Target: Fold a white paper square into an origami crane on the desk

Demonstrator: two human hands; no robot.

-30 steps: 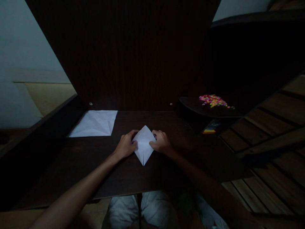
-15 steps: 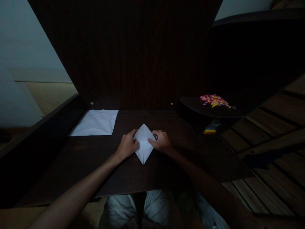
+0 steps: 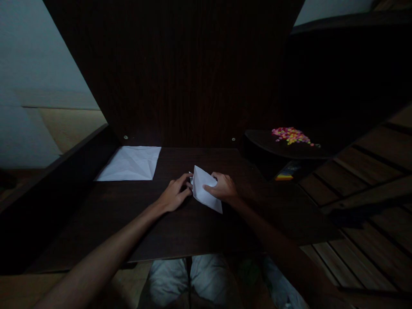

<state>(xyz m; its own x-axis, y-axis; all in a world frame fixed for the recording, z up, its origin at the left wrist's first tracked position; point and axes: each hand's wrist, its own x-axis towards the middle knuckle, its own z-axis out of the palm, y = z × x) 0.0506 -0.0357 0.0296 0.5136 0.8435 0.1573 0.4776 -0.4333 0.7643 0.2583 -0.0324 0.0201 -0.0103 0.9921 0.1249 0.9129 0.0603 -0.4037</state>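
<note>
A small folded white paper [image 3: 206,189] is tilted above the dark desk, one point facing up and another pointing down to the right. My right hand [image 3: 223,187] pinches it at its right side, thumb on the front face and fingers behind. At the paper's left edge is my left hand [image 3: 176,194], its fingers apart; the fingertips reach to a small flap there, and whether they touch it I cannot tell. A larger creased white sheet [image 3: 131,164] lies flat on the desk at the back left.
The dark wooden desk [image 3: 180,240] has a tall back panel [image 3: 193,77] and a raised left side board [image 3: 64,180]. On a rounded shelf at the right sits a heap of small colourful pieces [image 3: 292,135]. Beneath it is a yellow-and-orange striped item [image 3: 284,177].
The folded paper has turned from an upright diamond to a slant, swinging its lower point right. My left hand has loosened from its left side and spread its fingers.
</note>
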